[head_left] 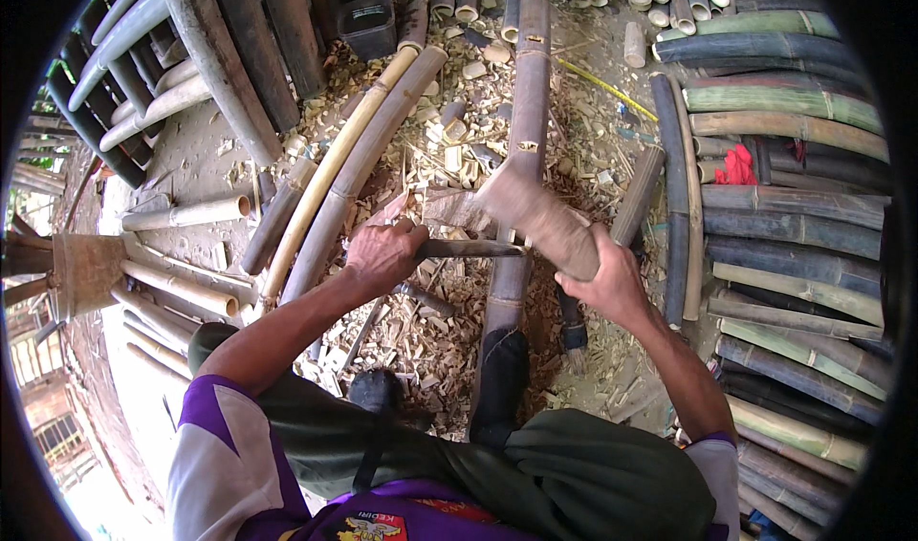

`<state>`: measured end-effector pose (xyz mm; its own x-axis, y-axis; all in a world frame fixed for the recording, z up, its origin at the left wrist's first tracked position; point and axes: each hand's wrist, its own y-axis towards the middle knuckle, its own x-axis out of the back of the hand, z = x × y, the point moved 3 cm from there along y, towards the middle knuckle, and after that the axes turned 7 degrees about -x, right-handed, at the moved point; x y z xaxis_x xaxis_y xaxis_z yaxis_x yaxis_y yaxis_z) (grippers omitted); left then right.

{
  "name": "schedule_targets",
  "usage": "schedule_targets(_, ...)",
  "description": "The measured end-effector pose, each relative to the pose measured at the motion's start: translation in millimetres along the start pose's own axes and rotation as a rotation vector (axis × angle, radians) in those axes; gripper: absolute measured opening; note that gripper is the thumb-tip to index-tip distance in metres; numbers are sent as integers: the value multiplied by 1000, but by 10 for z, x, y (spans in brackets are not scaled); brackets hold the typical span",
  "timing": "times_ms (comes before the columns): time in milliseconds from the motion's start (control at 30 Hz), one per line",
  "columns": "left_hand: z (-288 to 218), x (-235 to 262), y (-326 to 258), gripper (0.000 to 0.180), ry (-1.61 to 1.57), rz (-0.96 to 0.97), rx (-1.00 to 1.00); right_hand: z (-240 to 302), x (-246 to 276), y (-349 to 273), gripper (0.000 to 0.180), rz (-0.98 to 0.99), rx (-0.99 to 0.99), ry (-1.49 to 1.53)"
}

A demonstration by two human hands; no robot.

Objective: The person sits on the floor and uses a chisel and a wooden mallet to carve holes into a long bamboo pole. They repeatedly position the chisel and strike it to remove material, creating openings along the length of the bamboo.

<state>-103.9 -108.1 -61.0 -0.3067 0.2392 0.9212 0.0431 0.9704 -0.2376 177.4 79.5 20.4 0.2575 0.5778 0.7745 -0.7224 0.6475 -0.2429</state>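
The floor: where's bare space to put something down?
Mostly bare floor lies left, between the upper-left poles and the short pole below. A smaller patch sits between the yellow strip and the stacked bamboo. It's crowded along the right with that bamboo, and mid-floor, where wood chips surround the long pole near the dark tool and wooden club.

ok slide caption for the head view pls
A dark chisel-like tool in the left grip, a blurred wooden block in the right grip, over a bamboo pole.
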Motion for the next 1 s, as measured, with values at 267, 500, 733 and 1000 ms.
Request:
schedule_targets(267,68,-84,178,14,-7,24,20,-186,-176,314,30,-40,695,-782)
schedule_targets(500,233,-23,319,21,-471,-195,210,269,-359,-234,41,87,827,-610)
schedule_targets(733,-305,3,222,16,-13,4,-32,310,-212,-355,25,5,907,-461)
schedule_targets(1000,-221,-219,299,12,66,-71,10,-323,-26,117,33,27,628,-793)
